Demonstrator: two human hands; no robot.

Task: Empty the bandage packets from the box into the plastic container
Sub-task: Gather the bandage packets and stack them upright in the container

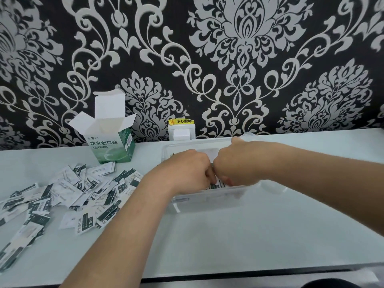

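Clear plastic container [207,199] | left hand [187,169] and right hand [232,165] curl fingers round bandage packets [217,185] inside, apparently seating them | loose packets [62,194] lie left | box [112,140] open

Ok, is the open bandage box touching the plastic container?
Apart. The head view shows a strip of bare table between the box and the plastic container.

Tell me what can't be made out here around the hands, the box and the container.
- Inside of the plastic container, head view: the left hand and right hand cover it; its contents cannot be counted.
- What either hand holds: hidden beneath the backs of the hands.
- Inside of the box: hidden by its own walls.
- The loose packets: pile cut by the left edge; print too small.
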